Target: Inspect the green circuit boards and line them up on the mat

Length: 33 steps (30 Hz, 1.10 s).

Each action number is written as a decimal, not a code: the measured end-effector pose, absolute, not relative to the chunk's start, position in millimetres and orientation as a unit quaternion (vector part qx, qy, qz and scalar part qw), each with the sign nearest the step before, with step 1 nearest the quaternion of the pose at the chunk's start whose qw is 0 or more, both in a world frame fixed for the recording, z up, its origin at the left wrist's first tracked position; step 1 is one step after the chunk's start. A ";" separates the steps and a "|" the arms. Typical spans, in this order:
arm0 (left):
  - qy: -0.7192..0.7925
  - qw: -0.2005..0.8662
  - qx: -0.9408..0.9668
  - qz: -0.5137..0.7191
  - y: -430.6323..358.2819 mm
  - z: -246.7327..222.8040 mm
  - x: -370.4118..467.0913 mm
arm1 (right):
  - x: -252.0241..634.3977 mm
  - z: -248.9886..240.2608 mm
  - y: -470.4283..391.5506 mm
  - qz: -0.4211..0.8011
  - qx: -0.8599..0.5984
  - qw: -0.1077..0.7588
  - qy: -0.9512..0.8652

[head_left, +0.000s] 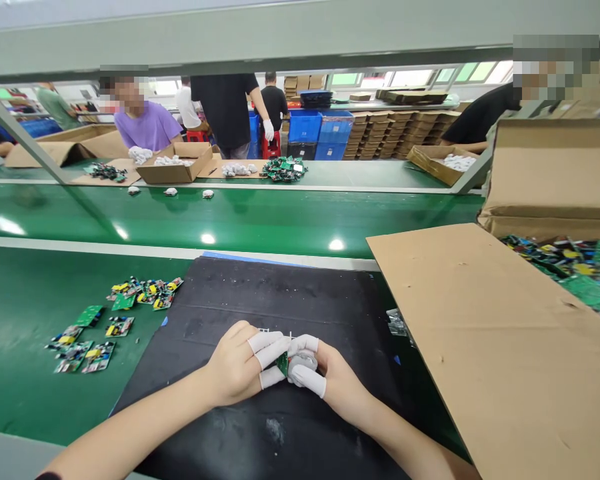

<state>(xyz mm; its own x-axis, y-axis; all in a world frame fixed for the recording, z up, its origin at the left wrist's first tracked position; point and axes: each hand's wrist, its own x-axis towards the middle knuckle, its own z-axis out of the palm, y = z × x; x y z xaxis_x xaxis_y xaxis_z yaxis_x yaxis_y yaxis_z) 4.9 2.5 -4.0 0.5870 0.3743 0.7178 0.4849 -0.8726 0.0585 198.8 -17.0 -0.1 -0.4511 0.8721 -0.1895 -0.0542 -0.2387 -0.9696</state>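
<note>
Over a black mat (260, 293), my two hands meet with white finger covers on several fingertips. My left hand (237, 367) is closed on a small green circuit board (283, 363), mostly covered by the fingers. A grey, rounded lump (303, 362) is pinched in my right hand (330, 377), between the thumb and the fingers. The board's edge is right against this lump; whether they are joined cannot be made out. Thin white prongs stick up just behind the fingertips.
Loose circuit boards (147, 292) lie on the green bench to the left. A cardboard sheet (505, 333) slants in at the right, beside a carton full of boards (580, 267). Beyond runs a green conveyor (260, 217) with small white pieces; co-workers are behind it.
</note>
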 end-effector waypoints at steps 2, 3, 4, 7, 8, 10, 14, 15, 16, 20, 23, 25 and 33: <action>-0.225 0.092 -0.889 -0.387 1.6 -3.5 4.7 | 199.2 0.0 -16.8 0.677 -0.403 0.329 -0.521; -0.221 0.100 -0.889 -0.388 0.8 -4.0 4.6 | 199.5 0.0 -17.1 0.673 -0.407 0.324 -0.526; -0.218 0.108 -0.889 -0.388 -0.1 -5.0 4.4 | 199.7 0.0 -17.6 0.669 -0.411 0.318 -0.531; -0.213 0.127 -0.890 -0.383 -2.7 -10.2 3.6 | 199.4 -1.7 -19.8 0.654 -0.423 0.306 -0.548; -0.208 0.135 -0.891 -0.380 -3.0 -12.1 3.2 | 198.8 -3.0 -20.6 0.643 -0.431 0.306 -0.554; -0.193 0.148 -0.897 -0.368 -2.3 -15.1 2.4 | 197.3 -6.5 -21.5 0.615 -0.450 0.310 -0.568; -0.197 0.133 -0.906 -0.351 2.8 -14.7 2.3 | 195.3 -13.3 -20.6 0.598 -0.449 0.327 -0.578; -0.210 0.117 -0.905 -0.351 3.9 -13.7 2.6 | 195.3 -14.0 -20.1 0.601 -0.443 0.334 -0.576; -0.222 0.099 -0.904 -0.352 4.7 -12.6 3.1 | 195.4 -14.3 -19.8 0.601 -0.438 0.340 -0.576; -0.255 0.046 -0.894 -0.366 4.0 -10.3 4.8 | 197.5 -11.4 -22.0 0.509 -0.441 0.368 -0.641; -0.264 0.045 -0.886 -0.378 1.9 -10.0 4.8 | 200.4 -8.9 -24.9 0.313 -0.415 0.411 -0.749; -0.266 0.049 -0.882 -0.385 1.1 -9.5 4.5 | 202.4 -8.5 -25.9 0.192 -0.393 0.439 -0.785; -0.281 0.025 -0.872 -0.400 1.1 -8.2 4.6 | 205.6 -10.9 -27.8 0.149 -0.390 0.476 -0.774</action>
